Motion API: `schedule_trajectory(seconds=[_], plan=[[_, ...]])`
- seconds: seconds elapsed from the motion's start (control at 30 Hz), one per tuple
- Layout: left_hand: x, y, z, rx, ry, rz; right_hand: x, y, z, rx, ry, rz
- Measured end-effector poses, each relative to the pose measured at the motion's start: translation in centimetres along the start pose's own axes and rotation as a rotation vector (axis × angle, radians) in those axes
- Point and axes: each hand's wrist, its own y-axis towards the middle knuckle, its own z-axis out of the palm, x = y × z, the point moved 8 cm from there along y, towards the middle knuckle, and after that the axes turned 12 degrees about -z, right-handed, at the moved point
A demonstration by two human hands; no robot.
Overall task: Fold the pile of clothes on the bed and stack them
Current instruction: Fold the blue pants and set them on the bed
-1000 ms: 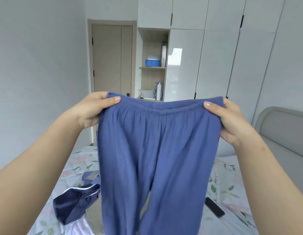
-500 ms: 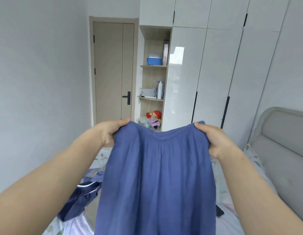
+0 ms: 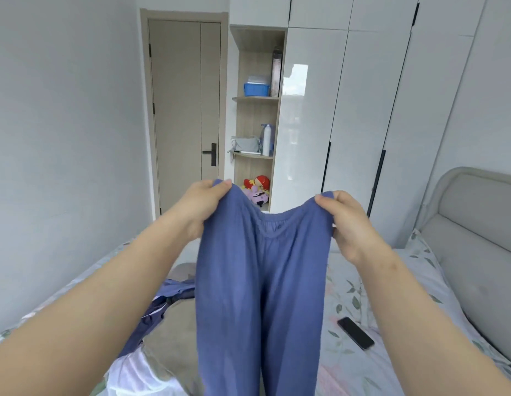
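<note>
I see my left fingers [image 3: 220, 186] curled tight on one top corner of the blue pants [image 3: 260, 281]. My thumb sits on the near side of the cloth, and the other fingers are hidden behind it. My right fingers [image 3: 323, 199] pinch the other top corner the same way. So my left hand [image 3: 203, 208] and my right hand [image 3: 347, 222] each have a firm hold on the stretchy waist band. The band dips down a little between them.

The pants hang straight down in the air in front of me, above the bed [image 3: 348, 284]. Both legs drop side by side, past the bottom of my view.

Under the pants, more clothes lie in a heap on the bed. There is a grey cloth [image 3: 174, 332], a dark blue one [image 3: 153, 314] beside it and a white one [image 3: 134, 372] close to me. None of them is folded.

A black phone [image 3: 355, 332] lies flat on the flowery sheet to my right, apart from the heap. The padded headboard [image 3: 477, 224] is farther right.

Across the room I see a shut door [image 3: 185, 110], an open shelf [image 3: 255, 98] with a blue basket [image 3: 256, 89] and a white bottle [image 3: 267, 140], and tall white cupboards [image 3: 348, 110]. Some toys [image 3: 257, 190] sit at the bottom of the shelf.
</note>
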Motion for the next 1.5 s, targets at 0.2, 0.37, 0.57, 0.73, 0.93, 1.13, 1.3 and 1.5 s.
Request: schedule_trajectory(seconds=[0.2,0.37,0.57,0.73,0.93,1.13,1.3,1.5], plan=[[1.2,0.7,-1.9,0.124,-0.12,-0.137,-2.0,-0.1,-1.9,-0.067,0.226,0.199],[6.6,0.9,-2.7,0.077,-0.289,-0.489,-6.6,-1.4,-1.8,-0.086,0.427,0.482],[13.5,-0.2,-1.2,-0.092,-0.284,-0.665,-13.7,-4.2,-1.2,-0.214,0.317,0.629],[13.7,-0.3,1.8,-0.092,-0.322,-0.5,-12.9,-4.2,0.8,-0.177,0.151,0.419],[12.3,-1.0,5.0,-0.001,-0.008,-0.305,-9.8,-5.2,3.6,0.006,-0.067,0.153],[10.1,-1.6,5.6,0.159,0.036,-0.189,-8.1,-5.6,5.6,0.268,0.031,0.136],[8.5,-1.6,3.5,0.06,0.212,0.0,-7.1,-5.0,5.7,0.317,-0.157,0.042],[7.4,-1.2,3.0,0.257,0.084,-0.004,-5.7,-4.0,5.4,0.337,-0.363,-0.163]])
